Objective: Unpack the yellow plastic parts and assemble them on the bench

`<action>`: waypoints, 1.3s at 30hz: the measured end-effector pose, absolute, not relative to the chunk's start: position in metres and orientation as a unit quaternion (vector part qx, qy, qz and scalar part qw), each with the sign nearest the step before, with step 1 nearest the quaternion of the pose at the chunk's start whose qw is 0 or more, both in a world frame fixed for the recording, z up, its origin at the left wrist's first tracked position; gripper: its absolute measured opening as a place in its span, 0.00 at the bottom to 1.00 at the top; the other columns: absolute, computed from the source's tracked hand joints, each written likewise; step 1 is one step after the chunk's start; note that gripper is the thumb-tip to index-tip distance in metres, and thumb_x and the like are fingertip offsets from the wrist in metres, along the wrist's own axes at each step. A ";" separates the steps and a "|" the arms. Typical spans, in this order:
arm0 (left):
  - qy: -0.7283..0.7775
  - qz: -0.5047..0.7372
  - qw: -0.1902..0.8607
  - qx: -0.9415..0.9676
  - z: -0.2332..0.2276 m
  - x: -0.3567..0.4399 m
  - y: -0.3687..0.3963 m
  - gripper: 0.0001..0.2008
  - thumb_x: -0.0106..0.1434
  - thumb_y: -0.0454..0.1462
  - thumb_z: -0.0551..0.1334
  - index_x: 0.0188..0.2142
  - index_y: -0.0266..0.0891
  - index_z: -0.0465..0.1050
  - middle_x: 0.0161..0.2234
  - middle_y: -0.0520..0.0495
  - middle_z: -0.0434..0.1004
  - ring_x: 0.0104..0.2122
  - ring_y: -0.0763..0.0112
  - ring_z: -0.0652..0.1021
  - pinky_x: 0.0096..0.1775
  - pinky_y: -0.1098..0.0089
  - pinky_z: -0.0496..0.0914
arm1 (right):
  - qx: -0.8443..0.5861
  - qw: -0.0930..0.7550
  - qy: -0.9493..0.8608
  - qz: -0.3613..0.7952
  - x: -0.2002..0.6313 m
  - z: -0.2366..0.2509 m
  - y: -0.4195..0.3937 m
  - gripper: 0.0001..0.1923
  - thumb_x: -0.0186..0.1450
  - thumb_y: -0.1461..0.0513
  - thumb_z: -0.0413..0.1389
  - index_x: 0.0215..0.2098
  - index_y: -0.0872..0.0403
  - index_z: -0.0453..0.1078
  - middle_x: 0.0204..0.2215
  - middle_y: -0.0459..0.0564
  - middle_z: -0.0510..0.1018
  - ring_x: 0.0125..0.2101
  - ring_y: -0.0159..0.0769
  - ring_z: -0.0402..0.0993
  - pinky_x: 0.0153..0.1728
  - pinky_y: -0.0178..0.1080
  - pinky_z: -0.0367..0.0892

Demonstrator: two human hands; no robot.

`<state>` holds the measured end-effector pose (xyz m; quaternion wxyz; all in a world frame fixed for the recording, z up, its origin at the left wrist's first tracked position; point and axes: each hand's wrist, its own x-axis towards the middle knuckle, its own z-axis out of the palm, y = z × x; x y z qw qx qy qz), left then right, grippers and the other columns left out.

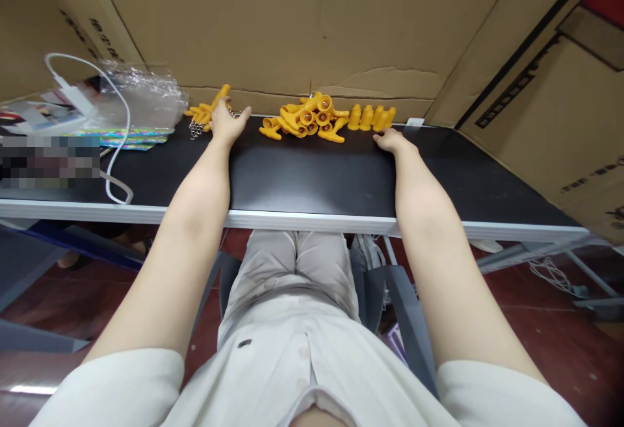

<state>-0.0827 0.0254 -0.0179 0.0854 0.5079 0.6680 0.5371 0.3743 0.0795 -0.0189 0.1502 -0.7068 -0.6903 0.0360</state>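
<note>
My left hand (229, 123) is at the far side of the table, beside a small pile of yellow plastic pieces (203, 114). Its thumb is spread to the right, and the hand partly covers the pile. Metal coil springs (195, 129) lie at the pile's near edge. In the middle sits a heap of hollow yellow plastic parts (306, 117) with round open ends and curved, handle-like arms. Further right, several bottle-shaped yellow plastic pieces (366, 117) stand upright in a group. My right hand (396, 142) rests close to their right front, fingers stretched leftward; whether it touches them I cannot tell.
Cardboard walls (312, 30) enclose the black table (312, 177) behind and on the right. At the left lie clear plastic bags (146, 99), colourful flat packs (141, 140) and a white cable (127, 112). A small white piece (415, 122) lies by the back wall.
</note>
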 end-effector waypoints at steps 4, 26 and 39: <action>0.728 0.421 0.064 0.537 -0.021 -0.083 0.010 0.41 0.66 0.47 0.72 0.75 0.45 0.66 0.77 0.34 0.65 0.80 0.38 0.56 0.80 0.38 0.47 | -0.754 0.090 -0.647 0.068 0.358 -0.008 0.061 0.30 0.83 0.52 0.49 0.79 0.51 0.65 0.80 0.60 0.63 0.80 0.56 0.58 0.80 0.61 0.54; 0.769 0.360 0.100 0.518 -0.023 -0.093 0.008 0.39 0.62 0.47 0.67 0.74 0.52 0.71 0.82 0.38 0.55 0.82 0.32 0.46 0.76 0.24 0.33 | -0.745 0.050 -0.662 0.069 0.339 0.002 0.047 0.34 0.84 0.53 0.47 0.84 0.50 0.57 0.81 0.60 0.59 0.81 0.57 0.54 0.80 0.61 0.53; 0.799 0.358 0.111 0.471 -0.009 -0.091 -0.003 0.21 0.73 0.48 0.57 0.32 0.33 0.70 0.54 0.38 0.81 0.80 0.47 0.51 0.61 0.40 0.46 | -0.733 0.085 -0.673 0.058 0.349 -0.008 0.064 0.32 0.80 0.50 0.55 0.78 0.49 0.67 0.78 0.62 0.66 0.78 0.62 0.63 0.77 0.68 0.57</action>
